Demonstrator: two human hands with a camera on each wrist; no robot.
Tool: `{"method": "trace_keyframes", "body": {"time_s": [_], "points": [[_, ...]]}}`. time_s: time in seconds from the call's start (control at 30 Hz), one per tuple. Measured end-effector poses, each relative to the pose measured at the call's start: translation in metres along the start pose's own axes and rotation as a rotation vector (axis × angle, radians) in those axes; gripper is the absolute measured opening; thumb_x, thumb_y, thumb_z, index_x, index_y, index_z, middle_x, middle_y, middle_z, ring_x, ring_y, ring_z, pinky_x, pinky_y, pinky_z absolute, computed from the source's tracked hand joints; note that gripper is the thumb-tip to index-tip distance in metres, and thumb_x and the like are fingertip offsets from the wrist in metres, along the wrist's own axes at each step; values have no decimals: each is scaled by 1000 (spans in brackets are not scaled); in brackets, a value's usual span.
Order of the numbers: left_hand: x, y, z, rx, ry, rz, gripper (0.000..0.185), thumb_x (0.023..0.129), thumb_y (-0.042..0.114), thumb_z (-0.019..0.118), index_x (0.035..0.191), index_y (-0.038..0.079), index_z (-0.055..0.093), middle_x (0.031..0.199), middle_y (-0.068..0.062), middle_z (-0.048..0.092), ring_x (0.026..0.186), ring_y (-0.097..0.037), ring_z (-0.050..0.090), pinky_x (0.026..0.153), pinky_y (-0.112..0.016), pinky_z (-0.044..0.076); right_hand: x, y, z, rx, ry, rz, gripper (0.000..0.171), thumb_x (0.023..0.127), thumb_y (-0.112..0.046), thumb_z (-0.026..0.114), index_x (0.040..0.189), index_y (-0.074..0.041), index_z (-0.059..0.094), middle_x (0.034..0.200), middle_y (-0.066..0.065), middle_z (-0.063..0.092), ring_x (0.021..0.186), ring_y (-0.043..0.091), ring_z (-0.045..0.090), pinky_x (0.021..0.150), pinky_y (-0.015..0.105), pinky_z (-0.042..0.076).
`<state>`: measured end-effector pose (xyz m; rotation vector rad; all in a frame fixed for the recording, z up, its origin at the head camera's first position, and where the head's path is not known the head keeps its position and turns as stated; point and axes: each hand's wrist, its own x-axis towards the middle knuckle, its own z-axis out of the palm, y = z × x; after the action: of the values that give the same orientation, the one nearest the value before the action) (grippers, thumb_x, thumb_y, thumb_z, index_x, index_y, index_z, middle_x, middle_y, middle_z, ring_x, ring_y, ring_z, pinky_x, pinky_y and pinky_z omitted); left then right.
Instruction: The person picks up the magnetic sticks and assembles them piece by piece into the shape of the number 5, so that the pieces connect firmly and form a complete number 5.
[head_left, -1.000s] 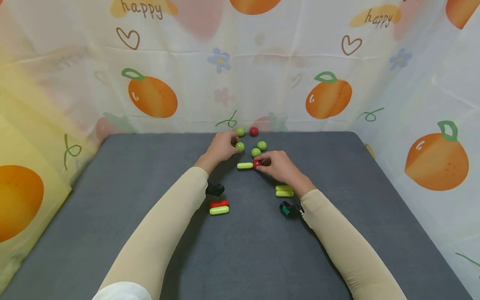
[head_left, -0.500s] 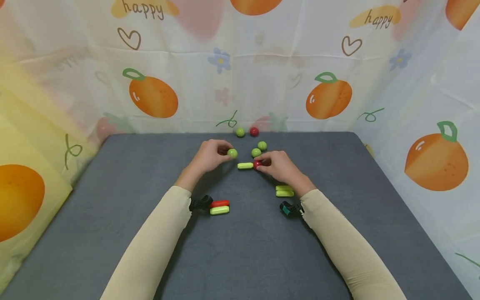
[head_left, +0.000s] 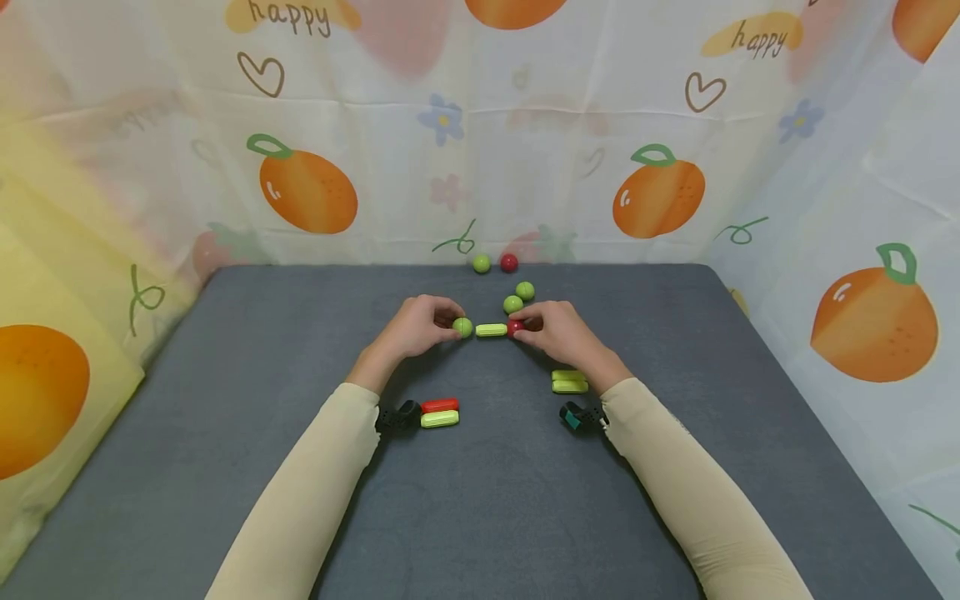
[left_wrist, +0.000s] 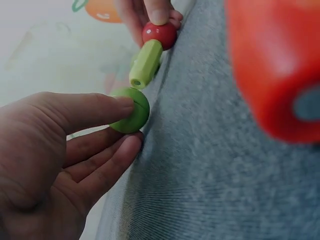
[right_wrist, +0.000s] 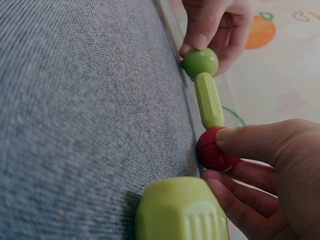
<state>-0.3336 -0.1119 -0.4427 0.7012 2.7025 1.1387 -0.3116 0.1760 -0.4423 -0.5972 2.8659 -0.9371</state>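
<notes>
My left hand (head_left: pixel 420 325) pinches a green ball (left_wrist: pixel 131 111) between thumb and fingers, close over the grey tabletop. A light green ridged stick (head_left: pixel 491 331) lies just right of that ball, its end with a hole facing it in the left wrist view. At the stick's other end is a red ball (right_wrist: pixel 215 149), pinched by my right hand (head_left: pixel 555 329). Ball, stick and ball stand in one row between the two hands. Two more green balls (head_left: pixel 513 305) lie just behind the red one.
Toward the back edge sit another green ball (head_left: pixel 481 263) and a red ball (head_left: pixel 509 262). A red stick (head_left: pixel 440 406) and a light green stick (head_left: pixel 439 419) lie near the left wrist. Two yellow-green sticks (head_left: pixel 569 387) lie by the right wrist. A printed curtain (head_left: pixel 525 167) hangs behind.
My left hand has brought the green ball from the back, left and then nearer, to the stick's left end. My right hand has stayed on the red ball.
</notes>
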Motion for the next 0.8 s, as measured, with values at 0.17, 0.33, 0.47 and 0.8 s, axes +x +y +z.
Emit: {"method": "trace_keyframes", "body": {"time_s": [0.17, 0.33, 0.47, 0.8], "points": [[3, 0, 0, 1, -8, 12, 29, 97, 10, 85, 125, 7, 79, 114, -8, 77, 105, -25, 72, 89, -44, 59, -1, -1, -4, -16, 8, -3, 35, 104, -24, 78, 136, -12, 78, 124, 6, 77, 105, 23, 73, 89, 42, 61], [8, 2, 2, 2, 0, 30, 28, 96, 11, 86, 123, 7, 80, 113, -7, 77, 103, -24, 72, 86, -42, 59, 1, -1, -8, -25, 17, -3, 34, 104, -23, 79, 136, -11, 78, 122, 6, 77, 104, 23, 73, 88, 43, 60], [7, 2, 4, -5, -4, 20, 28, 96, 10, 86, 122, 7, 79, 114, -8, 77, 104, -24, 72, 87, -42, 59, 2, 0, -7, -21, 7, -5, 35, 104, -23, 78, 137, -11, 77, 123, 6, 77, 105, 23, 73, 88, 43, 60], [1, -1, 2, -9, -3, 14, 28, 97, 9, 84, 124, 5, 78, 117, -10, 77, 107, -26, 71, 88, -43, 58, 4, -2, -2, -10, -5, 0, 35, 104, -25, 78, 137, -12, 77, 123, 5, 77, 105, 23, 73, 87, 42, 61]]}}
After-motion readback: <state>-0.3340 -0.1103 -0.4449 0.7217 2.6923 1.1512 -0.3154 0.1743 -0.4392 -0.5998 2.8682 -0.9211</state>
